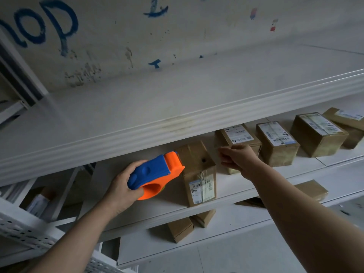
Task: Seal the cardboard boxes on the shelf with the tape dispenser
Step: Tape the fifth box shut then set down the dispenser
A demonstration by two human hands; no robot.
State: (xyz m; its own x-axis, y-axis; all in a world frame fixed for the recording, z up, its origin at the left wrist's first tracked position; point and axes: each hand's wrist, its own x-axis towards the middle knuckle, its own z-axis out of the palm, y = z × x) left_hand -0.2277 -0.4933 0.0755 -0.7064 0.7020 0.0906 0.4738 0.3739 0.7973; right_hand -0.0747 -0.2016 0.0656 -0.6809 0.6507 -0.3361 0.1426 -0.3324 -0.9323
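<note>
Taping the standing box on the middle shelf

My left hand (120,192) wraps its fingers round the smooth blue-and-orange plastic tape dispenser (157,172). Its orange nose sits against the upper left edge of the brown cardboard box (197,170), I judge to run tape over the top. My right hand (238,157) hangs beside the box's far corner, fingers curled; whether they pinch a tape end I cannot tell. The box stands near the front lip of the white shelf (226,200).
</note>
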